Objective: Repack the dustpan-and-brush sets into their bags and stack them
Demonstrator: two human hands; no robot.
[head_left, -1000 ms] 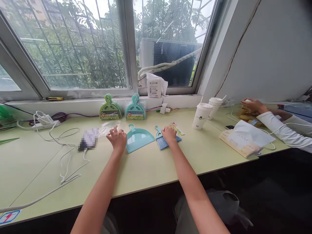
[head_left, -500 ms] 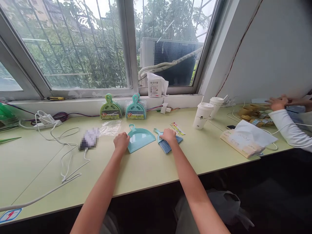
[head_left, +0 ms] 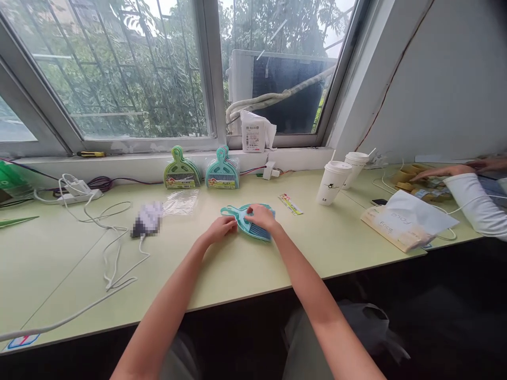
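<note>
A small blue-bristled brush (head_left: 259, 230) lies on top of a teal dustpan (head_left: 253, 207) on the pale green table, their handles side by side and pointing left. My right hand (head_left: 260, 216) is closed on the brush from above. At the dustpan's left edge, just below the handles, my left hand (head_left: 222, 229) has its fingers closed against the rim. Behind them stand a packed green dustpan set (head_left: 181, 171) and a packed teal set (head_left: 222, 171). A printed card label (head_left: 290, 203) lies to the right, and a clear plastic wrapper (head_left: 180, 202) to the left.
Two white cups (head_left: 332, 182) with straws stand right of centre. Further right are a tissue pack (head_left: 390, 227), rolls of tape (head_left: 410, 179) and another person's sleeved arm (head_left: 467, 195). White cables (head_left: 114, 253) and a power strip (head_left: 80, 196) occupy the left side.
The dustpan has turned and moved right, and the brush now lies over it. My left hand has shifted right with the dustpan, and my right hand has moved slightly left with the brush.
</note>
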